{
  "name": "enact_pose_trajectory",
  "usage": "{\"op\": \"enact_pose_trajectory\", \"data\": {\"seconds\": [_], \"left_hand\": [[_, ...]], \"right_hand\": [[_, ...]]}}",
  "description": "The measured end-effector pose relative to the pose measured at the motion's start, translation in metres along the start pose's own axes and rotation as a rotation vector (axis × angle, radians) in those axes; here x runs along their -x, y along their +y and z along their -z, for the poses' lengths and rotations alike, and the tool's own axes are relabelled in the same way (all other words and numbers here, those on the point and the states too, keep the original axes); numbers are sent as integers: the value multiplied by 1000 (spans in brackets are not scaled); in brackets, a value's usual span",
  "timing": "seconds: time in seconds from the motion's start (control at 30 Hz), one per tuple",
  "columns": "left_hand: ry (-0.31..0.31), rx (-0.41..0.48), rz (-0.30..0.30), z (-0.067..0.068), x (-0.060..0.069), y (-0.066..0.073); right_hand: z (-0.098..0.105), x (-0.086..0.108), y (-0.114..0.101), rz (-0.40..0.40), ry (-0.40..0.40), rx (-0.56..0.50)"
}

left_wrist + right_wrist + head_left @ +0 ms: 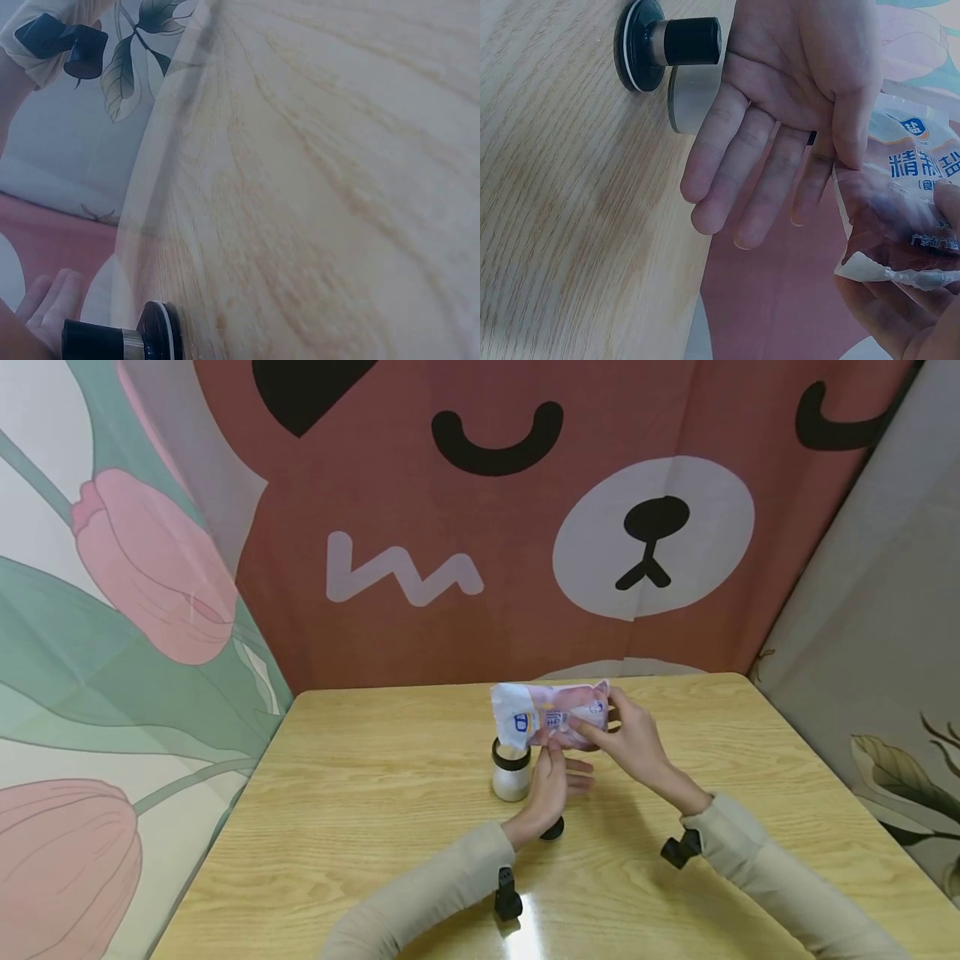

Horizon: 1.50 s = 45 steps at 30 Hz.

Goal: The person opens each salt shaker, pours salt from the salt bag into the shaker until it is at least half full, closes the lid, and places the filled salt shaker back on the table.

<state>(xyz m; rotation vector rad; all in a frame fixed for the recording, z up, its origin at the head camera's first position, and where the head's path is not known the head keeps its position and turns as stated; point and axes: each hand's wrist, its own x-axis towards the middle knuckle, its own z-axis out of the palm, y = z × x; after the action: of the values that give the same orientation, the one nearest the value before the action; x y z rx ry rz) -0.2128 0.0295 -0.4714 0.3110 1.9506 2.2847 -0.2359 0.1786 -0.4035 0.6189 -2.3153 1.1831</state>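
A pink and white salt bag (573, 702) is held by my right hand (637, 739), thumb on its front and fingers behind. The bag lies nearly level, its white end over the mouth of a white jar (512, 783) with a black rim. From below, my left hand (551, 789) touches the bag's underside with thumb and forefinger. In the right wrist view the left hand's other fingers (761, 191) are stretched out straight. Whether salt is running out cannot be made out. A black lid with a knob (641, 45) lies on the table behind the left wrist.
The wooden table (360, 793) reaches back to a hanging cloth (420, 643) with a bear print. Floral cloths (172, 718) hang at both sides. Small black cameras (507, 897) are strapped to both wrists.
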Motion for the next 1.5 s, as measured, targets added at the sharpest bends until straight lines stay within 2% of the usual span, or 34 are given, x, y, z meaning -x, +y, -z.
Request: {"op": "enact_pose_trajectory", "data": {"seconds": [0.47,1.5], "left_hand": [[6,9,1,0,-2,0],[-6,16,-27,1,6,-1]], "right_hand": [[0,-2,-1,-1,-10,-2],[-1,1,-5,12,-17,12]]}}
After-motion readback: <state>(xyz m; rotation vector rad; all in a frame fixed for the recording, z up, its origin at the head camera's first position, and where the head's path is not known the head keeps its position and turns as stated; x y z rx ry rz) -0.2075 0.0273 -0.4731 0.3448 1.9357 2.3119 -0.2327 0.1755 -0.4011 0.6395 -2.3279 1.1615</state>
